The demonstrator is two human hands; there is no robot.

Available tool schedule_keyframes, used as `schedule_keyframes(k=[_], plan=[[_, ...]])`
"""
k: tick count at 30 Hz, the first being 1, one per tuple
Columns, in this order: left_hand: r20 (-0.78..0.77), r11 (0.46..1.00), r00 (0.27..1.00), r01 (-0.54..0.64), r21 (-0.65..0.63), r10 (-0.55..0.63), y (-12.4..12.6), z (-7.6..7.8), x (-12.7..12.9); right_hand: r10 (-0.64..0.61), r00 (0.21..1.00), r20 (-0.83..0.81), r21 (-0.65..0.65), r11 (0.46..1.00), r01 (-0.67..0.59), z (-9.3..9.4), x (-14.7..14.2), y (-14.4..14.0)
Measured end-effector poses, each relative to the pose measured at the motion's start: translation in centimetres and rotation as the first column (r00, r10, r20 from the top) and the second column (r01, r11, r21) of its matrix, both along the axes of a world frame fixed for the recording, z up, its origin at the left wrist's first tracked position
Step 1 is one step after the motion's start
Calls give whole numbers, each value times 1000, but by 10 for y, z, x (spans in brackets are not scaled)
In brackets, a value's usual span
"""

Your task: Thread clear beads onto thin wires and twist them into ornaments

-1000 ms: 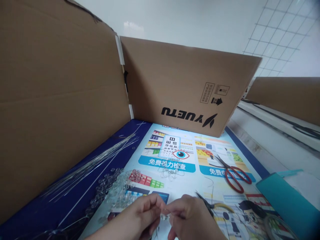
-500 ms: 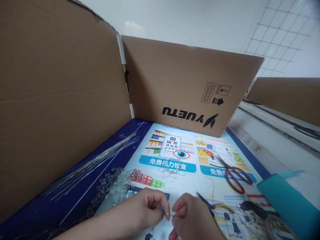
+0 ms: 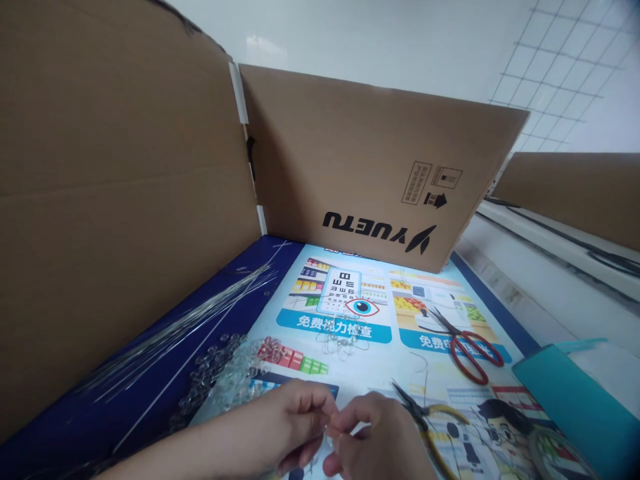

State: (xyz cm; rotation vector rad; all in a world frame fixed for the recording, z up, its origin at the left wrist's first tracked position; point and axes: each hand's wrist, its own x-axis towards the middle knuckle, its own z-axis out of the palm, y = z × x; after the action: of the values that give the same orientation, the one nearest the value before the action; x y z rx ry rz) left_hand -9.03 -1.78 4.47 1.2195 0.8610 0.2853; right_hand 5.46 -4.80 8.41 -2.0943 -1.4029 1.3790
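My left hand (image 3: 295,427) and my right hand (image 3: 373,430) meet at the bottom centre, fingertips pinched together. Between them shows a small clear bead (image 3: 329,437); any wire there is too fine to make out. Just left of my left hand spreads a pile of clear beads (image 3: 225,373). Past my hands, a loose ring of beads on thin wire (image 3: 345,341) lies on the printed sheet (image 3: 300,347). Close by my right hand are pliers (image 3: 425,417) with yellow handles, their jaws pointing away to the left.
Red-handled scissors (image 3: 467,350) lie farther right. A bundle of thin straight wires (image 3: 195,327) rests along the left side. Cardboard panels stand at the left (image 3: 125,167) and back (image 3: 350,160). A teal object (image 3: 565,400) and a round clear spool-like item (image 3: 555,453) sit at lower right.
My right hand has moved left, closing the small gap to my left hand, so the fingertips now meet. My left fingers have shifted around the small piece. The view has tilted slightly.
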Motion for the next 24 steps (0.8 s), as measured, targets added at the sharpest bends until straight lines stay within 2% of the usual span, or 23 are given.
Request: schedule_keyframes(k=[2, 6, 9, 12, 16, 21, 24], plan=[[-6, 1000, 1000, 2, 5, -2, 1, 5, -1, -75, 992, -105, -38, 997, 71, -2, -1, 2], [-38, 999, 999, -13, 43, 14, -2, 14, 1, -237, 925, -298, -74, 972, 225, -8, 1, 3], [-62, 996, 997, -45, 83, 50, -6, 17, 4, -150, 942, -300, -12, 988, 154, -15, 6, 3], [-15, 995, 998, -63, 78, 64, -7, 13, 4, -73, 963, -261, 27, 996, 83, -18, 10, 2], [-17, 995, 995, -93, 47, 94, -5, 9, -1, -6, 995, -104, 76, 997, 14, -16, 13, 0], [-34, 988, 988, -152, -7, 152, -4, 9, -3, 19, 995, -100, 78, 997, -11, -24, 12, -7], [-35, 990, 990, -138, 26, 138, -5, 7, -2, 5, 991, -134, 48, 999, 2, -27, 8, -9]])
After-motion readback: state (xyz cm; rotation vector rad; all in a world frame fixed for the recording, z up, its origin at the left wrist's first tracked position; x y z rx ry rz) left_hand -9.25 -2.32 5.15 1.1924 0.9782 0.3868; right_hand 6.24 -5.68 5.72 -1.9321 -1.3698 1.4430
